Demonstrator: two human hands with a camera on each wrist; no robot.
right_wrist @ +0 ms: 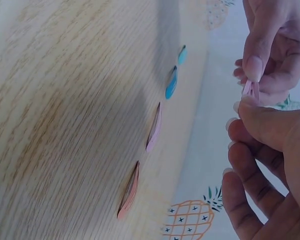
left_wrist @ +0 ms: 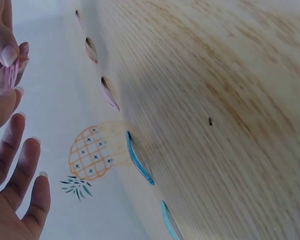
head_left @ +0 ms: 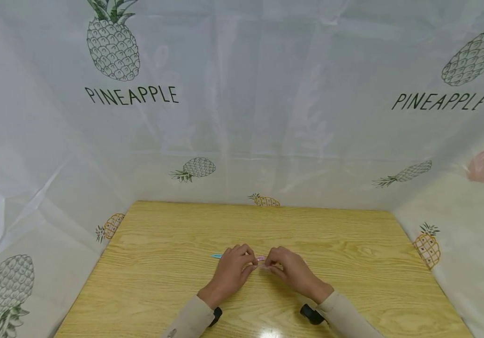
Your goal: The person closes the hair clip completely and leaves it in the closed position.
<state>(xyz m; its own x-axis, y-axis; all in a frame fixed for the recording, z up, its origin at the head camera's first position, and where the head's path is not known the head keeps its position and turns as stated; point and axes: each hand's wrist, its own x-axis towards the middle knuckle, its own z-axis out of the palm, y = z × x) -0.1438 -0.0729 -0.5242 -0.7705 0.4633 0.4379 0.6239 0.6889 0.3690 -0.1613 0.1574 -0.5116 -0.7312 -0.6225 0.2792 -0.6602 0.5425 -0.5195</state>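
Observation:
Between my two hands, above the table, is a pale pink snap hair clip (left_wrist: 11, 76). My left hand (head_left: 232, 268) pinches one end of it between thumb and finger. At its other end my right hand (head_left: 296, 273) pinches it the same way. The left hand's other fingers are spread apart in the left wrist view. Fingertips hide both ends of the clip. A row of hair clips lies on the wood: light teal (left_wrist: 169, 221), blue (right_wrist: 171, 84), lilac (right_wrist: 154, 127) and salmon (right_wrist: 129, 192), with a small pink one (left_wrist: 78, 19) at the far end.
The wooden table (head_left: 174, 225) carries the row beyond my hands. A pale curtain (head_left: 242, 117) printed with pineapples hangs behind and along both sides. A tiny dark mark (left_wrist: 210, 121) shows on the wood. Black straps (head_left: 312, 314) sit at my wrists.

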